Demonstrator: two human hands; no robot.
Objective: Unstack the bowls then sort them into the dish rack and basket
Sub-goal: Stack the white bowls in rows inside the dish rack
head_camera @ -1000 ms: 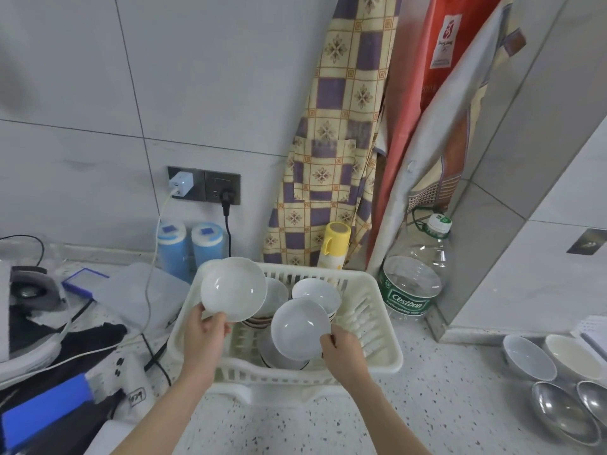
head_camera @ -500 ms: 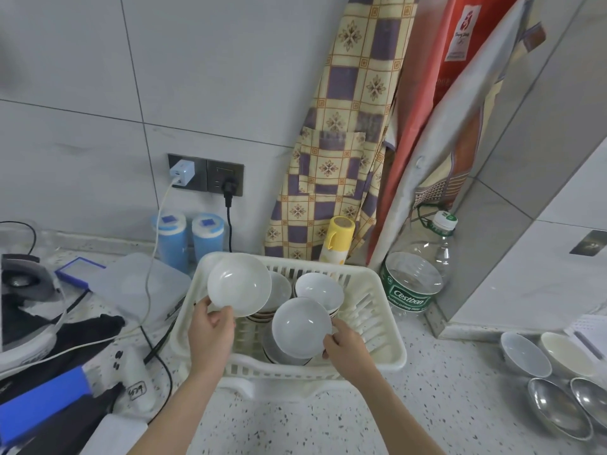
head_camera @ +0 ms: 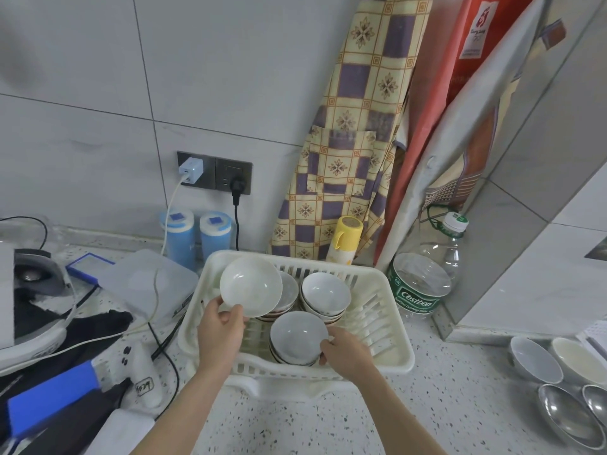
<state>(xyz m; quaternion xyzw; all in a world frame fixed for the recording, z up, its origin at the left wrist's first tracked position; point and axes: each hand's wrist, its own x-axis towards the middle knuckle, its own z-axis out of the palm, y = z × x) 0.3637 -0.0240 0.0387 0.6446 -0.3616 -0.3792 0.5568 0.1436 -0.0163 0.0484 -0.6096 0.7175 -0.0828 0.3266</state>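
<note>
The left hand (head_camera: 219,336) pinches the rim of a white bowl (head_camera: 250,286), holding it tilted above the left side of the dish rack (head_camera: 391,330). The right hand (head_camera: 345,354) curls round the top bowl of a front stack (head_camera: 298,339) inside the rack; it seems to be resting on the stack, though that is hard to judge. Two more stacks sit behind. The rack stands on the speckled bench (head_camera: 443,405).

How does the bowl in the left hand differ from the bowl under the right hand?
The left hand's bowl is lifted and tilted toward the camera; the right hand's bowl sits upright atop a stack in the dish rack. The first looks whiter, the second greyer. Both are round and empty.
</note>
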